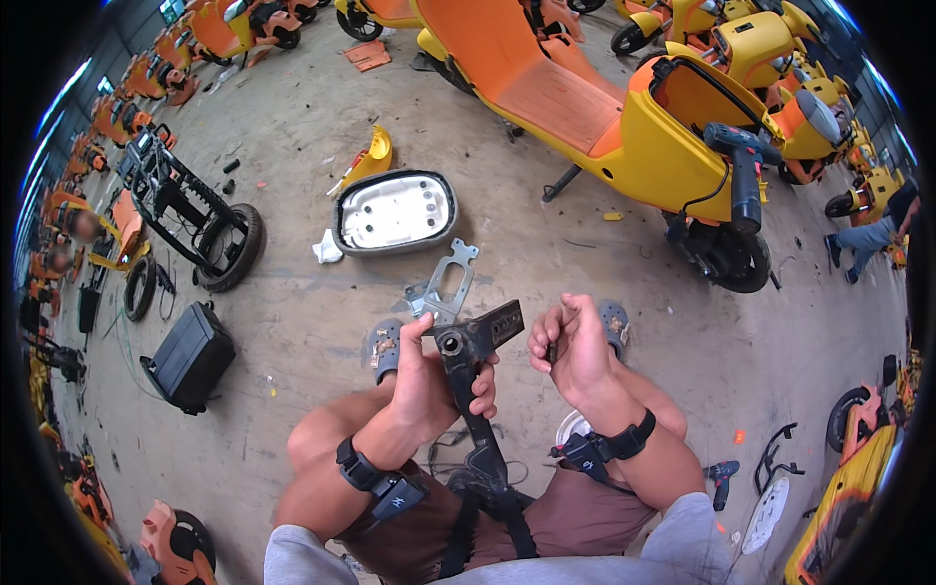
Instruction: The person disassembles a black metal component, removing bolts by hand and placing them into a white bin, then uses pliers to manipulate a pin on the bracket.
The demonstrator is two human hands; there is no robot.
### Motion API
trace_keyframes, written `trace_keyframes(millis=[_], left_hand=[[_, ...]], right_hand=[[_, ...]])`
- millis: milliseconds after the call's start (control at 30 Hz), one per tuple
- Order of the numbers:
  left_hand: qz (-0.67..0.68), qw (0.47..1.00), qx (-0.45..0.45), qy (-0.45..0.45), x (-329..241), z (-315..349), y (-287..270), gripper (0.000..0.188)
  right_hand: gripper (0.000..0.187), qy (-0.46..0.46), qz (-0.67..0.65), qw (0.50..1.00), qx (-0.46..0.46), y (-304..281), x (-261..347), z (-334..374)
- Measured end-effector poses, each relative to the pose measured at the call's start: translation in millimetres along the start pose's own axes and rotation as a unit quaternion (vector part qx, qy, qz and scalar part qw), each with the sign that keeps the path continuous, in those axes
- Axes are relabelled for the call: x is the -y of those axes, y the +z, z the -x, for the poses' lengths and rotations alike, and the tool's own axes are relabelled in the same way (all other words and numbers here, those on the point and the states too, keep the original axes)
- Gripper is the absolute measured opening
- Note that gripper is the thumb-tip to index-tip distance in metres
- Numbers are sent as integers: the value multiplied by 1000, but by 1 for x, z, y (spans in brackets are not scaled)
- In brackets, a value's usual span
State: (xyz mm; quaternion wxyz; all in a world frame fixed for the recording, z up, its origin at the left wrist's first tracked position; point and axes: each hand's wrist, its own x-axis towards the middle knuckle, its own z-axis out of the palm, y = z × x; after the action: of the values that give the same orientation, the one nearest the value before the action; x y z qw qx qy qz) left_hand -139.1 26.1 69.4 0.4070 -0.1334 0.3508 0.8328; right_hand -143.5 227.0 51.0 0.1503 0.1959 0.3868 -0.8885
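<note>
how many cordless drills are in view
2: one drill by the big yellow-orange scooter at upper right, another drill on the floor at lower right; more may be hidden.

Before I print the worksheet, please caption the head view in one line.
Left hand, fingers wrapped around a black bracket; right hand beside it; yellow-and-orange scooters beyond.

Left hand [421, 395] clasped, thumb [413, 343] extended upward; right hand [577, 353] apart, fingers [540, 336] curled inward.
</note>
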Motion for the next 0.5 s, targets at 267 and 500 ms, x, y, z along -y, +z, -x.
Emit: trace_keyframes(millis=[267, 500], left_hand=[[19, 996, 69, -48, 1, 6, 4, 101], [-34, 998, -7, -52, 10, 7, 10, 102]], right_hand=[[57, 43, 5, 999, 13, 12, -14, 0], [39, -177, 204, 962, -42, 19, -22, -9]])
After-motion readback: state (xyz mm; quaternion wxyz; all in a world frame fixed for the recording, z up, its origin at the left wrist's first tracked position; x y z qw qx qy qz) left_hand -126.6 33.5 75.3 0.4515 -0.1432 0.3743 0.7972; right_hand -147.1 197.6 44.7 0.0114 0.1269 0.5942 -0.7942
